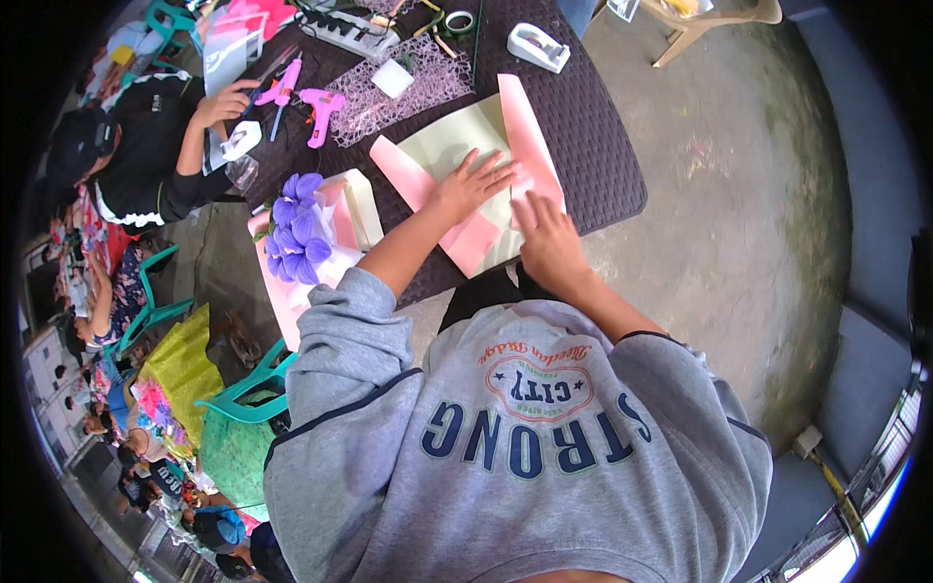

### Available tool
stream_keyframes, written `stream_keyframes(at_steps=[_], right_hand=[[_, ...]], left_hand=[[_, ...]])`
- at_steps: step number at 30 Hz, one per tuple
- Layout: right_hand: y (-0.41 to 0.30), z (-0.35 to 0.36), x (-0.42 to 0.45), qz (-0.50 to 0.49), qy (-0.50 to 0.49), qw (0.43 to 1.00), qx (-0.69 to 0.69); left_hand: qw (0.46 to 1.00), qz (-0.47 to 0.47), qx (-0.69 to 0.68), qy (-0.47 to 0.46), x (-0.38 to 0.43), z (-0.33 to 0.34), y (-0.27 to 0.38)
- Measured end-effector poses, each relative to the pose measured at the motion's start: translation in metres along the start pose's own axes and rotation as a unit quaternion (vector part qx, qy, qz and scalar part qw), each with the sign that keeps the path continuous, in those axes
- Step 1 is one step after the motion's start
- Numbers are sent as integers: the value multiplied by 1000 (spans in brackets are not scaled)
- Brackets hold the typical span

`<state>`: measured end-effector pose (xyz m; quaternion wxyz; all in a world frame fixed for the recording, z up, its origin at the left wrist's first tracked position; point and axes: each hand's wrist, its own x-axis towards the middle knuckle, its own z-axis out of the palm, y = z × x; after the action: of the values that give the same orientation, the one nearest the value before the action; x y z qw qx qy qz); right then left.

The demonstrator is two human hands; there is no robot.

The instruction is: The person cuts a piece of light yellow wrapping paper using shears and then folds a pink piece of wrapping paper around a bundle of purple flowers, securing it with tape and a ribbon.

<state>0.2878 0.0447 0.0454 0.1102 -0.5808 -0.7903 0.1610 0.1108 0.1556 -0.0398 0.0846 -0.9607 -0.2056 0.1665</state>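
Observation:
A sheet of wrapping paper, pale green on its upper face (442,138) and pink where its sides fold over (530,138), lies on the dark woven-pattern table (609,157). My left hand (470,188) rests flat on the paper with its fingers spread. Close by, my right hand (550,237) presses its fingertips on the pink fold near the paper's lower right; its thumb is partly hidden. Left of the paper, a bouquet of purple flowers (295,233) lies in white and pink wrapping, beside a stack of folded paper (363,208).
Two pink glue guns (321,113) (283,84), purple mesh (357,109), a white power strip (350,33), a roll of green tape (458,23) and a white tape dispenser (538,48) lie beyond the paper. A co-worker's hand (226,103) is at the table's left side.

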Motion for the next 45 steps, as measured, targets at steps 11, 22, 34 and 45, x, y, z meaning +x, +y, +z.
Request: stream_keyframes(at_steps=[11, 22, 34, 45], right_hand=[[197, -6, 204, 329, 173, 793, 483], [216, -29, 251, 250, -78, 937, 231], [202, -37, 207, 281, -83, 772, 564], [215, -65, 199, 280, -210, 858, 376]], left_hand=[[999, -4, 25, 34, 1, -3, 0], [992, -40, 46, 108, -3, 9, 5], [994, -38, 81, 58, 0, 16, 7], [992, -33, 57, 109, -2, 16, 4]])
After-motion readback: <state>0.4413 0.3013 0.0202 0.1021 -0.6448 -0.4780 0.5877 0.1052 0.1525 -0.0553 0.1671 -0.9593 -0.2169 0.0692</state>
